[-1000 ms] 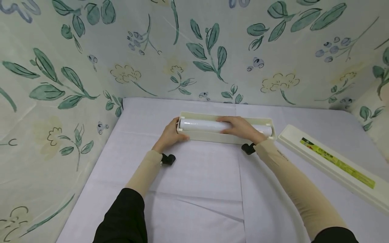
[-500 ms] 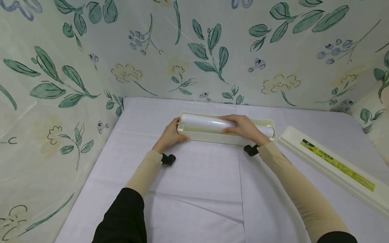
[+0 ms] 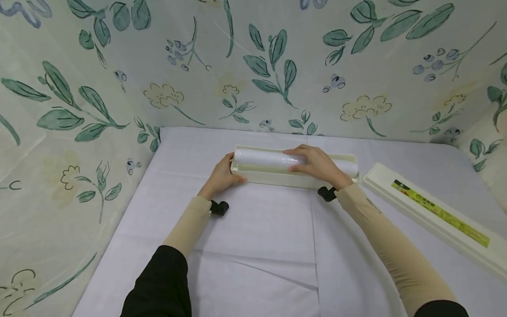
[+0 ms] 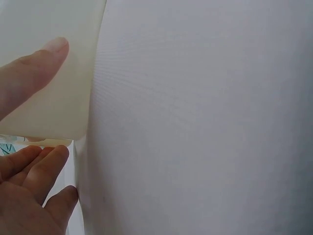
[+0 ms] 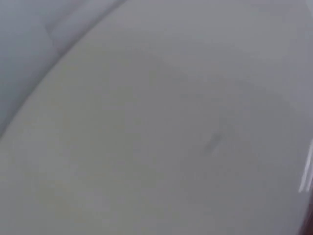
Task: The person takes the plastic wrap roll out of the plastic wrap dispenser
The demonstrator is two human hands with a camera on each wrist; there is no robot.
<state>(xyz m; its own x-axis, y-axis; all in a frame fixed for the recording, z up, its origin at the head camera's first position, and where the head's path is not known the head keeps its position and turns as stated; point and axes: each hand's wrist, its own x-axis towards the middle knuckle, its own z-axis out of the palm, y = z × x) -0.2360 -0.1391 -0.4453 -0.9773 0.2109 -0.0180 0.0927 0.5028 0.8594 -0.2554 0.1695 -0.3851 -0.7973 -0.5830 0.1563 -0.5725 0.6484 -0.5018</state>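
Note:
A long cream box (image 3: pixel 273 179) lies lengthwise near the back of the table, its top off. My left hand (image 3: pixel 219 178) grips its left end; in the left wrist view the thumb (image 4: pixel 34 73) lies against the box's smooth wall (image 4: pixel 73 105) and the fingers reach round the end. A shiny white roll of cling film (image 3: pixel 257 157) sits within the box's outline, raised a little. Around its middle, my right hand (image 3: pixel 317 165) holds the roll, thumb in front and fingers behind. The right wrist view is mostly a blurred pale box wall (image 5: pixel 146 122).
A long cream lid (image 3: pixel 420 215) with a yellow-green label (image 3: pixel 439 212) lies at an angle to the right of the box. White cloth (image 3: pixel 253 233) with creases covers the table. A flower-patterned curtain (image 3: pixel 222 57) hangs behind and at the sides.
My right hand has lifted the cling film roll slightly, so it now covers the white end holders that showed beside it earlier. My left hand has stayed on the box end.

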